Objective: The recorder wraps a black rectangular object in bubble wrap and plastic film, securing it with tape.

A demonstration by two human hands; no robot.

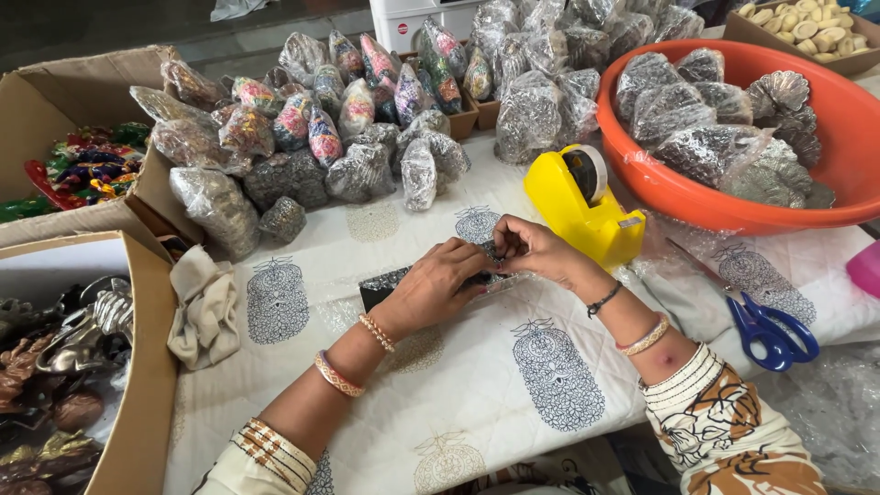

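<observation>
- The table is covered with a white cloth [513,403] that has dark printed shapes on it.
- The left hand [431,286] and the right hand [536,249] meet in the middle of the cloth.
- Both hands pinch a small dark packet [385,284] in clear wrap, which lies on the cloth under the fingers.
- A yellow tape holder [579,203] stands just beside the right hand.
- Blue scissors [770,328] lie on the cloth, off to the right.
- A big orange tub [848,137] holds shiny wrapped things.
- A heap of wrapped bundles [321,137] sits behind the hands.
- Cardboard boxes [137,367] stand on the left, with a crumpled rag [203,307] beside them.
</observation>
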